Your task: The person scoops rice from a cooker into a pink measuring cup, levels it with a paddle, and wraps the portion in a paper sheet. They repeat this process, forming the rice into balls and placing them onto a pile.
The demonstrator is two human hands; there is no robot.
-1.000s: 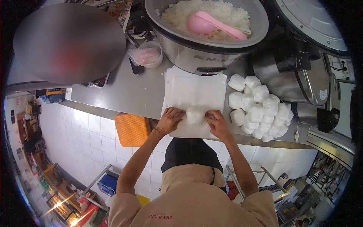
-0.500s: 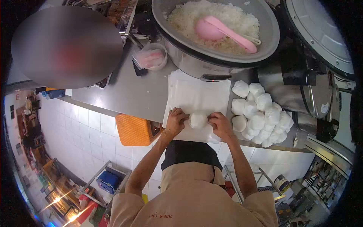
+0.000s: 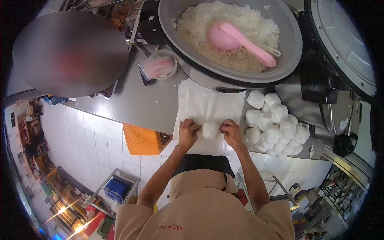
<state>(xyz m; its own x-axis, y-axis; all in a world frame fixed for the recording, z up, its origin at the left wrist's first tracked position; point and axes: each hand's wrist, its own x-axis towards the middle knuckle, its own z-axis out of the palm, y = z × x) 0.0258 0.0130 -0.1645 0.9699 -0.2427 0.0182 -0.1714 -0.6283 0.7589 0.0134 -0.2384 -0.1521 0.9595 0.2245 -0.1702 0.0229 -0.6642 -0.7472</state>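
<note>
On a stack of white sheets point(image 3: 212, 96) at the counter's front edge sits a round white ball of rice point(image 3: 210, 130). My left hand point(image 3: 189, 133) is closed at the ball's left side, with fingertips pinched on something too small to make out. At the right side, my right hand point(image 3: 232, 133) has its fingers pinched together in the same way. Several wrapped white balls point(image 3: 272, 134) lie heaped to the right of the sheets. Behind them a large cooker point(image 3: 192, 76) holds rice point(image 3: 196, 28) with a pink scoop point(image 3: 248, 46) resting on top.
A round container point(image 3: 175, 66) with a pink and clear plastic item stands left of the cooker. The open lid point(image 3: 344, 40) is at the upper right. An orange stool point(image 3: 142, 139) stands beyond the counter's front edge. A blurred oval covers the upper left.
The view has shifted slightly, so the cooker appears larger and lower. Both hands stay beside the ball, with little visible movement.
</note>
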